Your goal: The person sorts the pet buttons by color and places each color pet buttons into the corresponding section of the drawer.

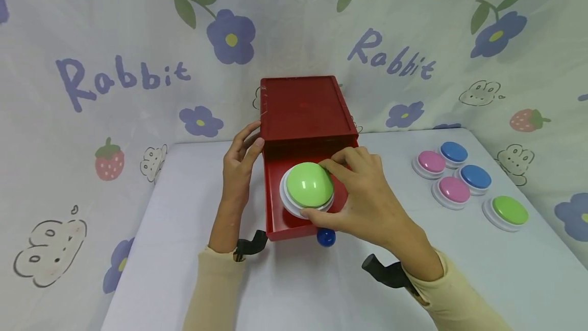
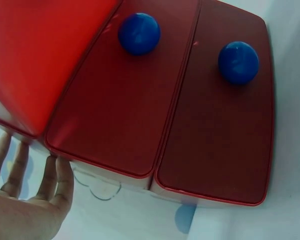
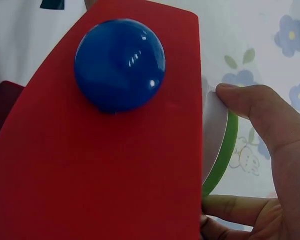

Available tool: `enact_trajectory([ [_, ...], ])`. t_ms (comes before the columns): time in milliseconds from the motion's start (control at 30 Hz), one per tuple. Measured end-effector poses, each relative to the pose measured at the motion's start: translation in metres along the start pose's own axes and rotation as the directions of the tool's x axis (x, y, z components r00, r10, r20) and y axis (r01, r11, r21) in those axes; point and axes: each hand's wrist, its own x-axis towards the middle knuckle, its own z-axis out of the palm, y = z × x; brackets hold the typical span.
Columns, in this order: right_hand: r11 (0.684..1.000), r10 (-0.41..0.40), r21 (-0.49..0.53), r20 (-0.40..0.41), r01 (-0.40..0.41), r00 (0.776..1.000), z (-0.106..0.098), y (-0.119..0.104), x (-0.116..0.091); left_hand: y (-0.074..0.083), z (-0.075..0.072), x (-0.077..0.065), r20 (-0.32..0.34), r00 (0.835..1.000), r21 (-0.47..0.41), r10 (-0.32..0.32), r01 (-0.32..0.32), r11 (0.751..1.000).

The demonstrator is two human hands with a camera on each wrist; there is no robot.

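Note:
A red drawer cabinet (image 1: 305, 109) stands at the back of the table with its top drawer (image 1: 273, 188) pulled out. My right hand (image 1: 367, 195) holds a large green push button (image 1: 309, 185) with a white base, inside or just above that drawer. Thumb and fingers grip the button's edge; in the right wrist view its white base (image 3: 213, 132) shows beyond the red drawer front. My left hand (image 1: 236, 175) touches the cabinet's left side with fairly straight fingers, and the left wrist view shows the fingers (image 2: 64, 182) along its side edge.
To the right lie two pink buttons (image 1: 454, 189), two blue buttons (image 1: 475, 176) and another green button (image 1: 510, 210). A blue knob (image 1: 326, 237) sticks out from the open drawer's front. Two lower drawers (image 2: 114, 95) are closed. A patterned cloth (image 1: 138, 14) hangs behind.

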Motion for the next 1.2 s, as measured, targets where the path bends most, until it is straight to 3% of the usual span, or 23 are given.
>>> enact_trajectory([
  [133, 1.0, 0.002, -0.014, 0.005, -0.001, 1.0, 0.006, -0.002, 0.004, 0.0, 0.002, -0.001, 0.001, 1.0, 0.007, 0.004, -0.004, 1.0],
  [400, 0.999, 0.05, -0.012, 0.118, -0.048, 0.992, 0.012, -0.003, 0.002, 0.001, 0.005, 0.0, 0.003, 1.0, -0.021, 0.003, -0.003, 1.0],
  [667, 0.994, 0.086, 0.073, -0.02, -0.084, 0.996, -0.003, 0.016, -0.024, 0.003, 0.005, 0.001, 0.009, 1.0, -0.008, 0.001, -0.001, 1.0],
  [867, 0.988, 0.155, 0.022, -0.121, -0.154, 0.98, -0.013, 0.045, -0.047, 0.0, 0.002, 0.0, -0.002, 1.0, -0.004, -0.006, 0.006, 1.0],
  [1200, 0.953, 0.282, -0.059, -0.179, -0.296, 0.943, -0.026, 0.099, -0.09, 0.0, 0.002, 0.0, 0.001, 1.0, -0.036, 0.004, -0.004, 0.999],
])
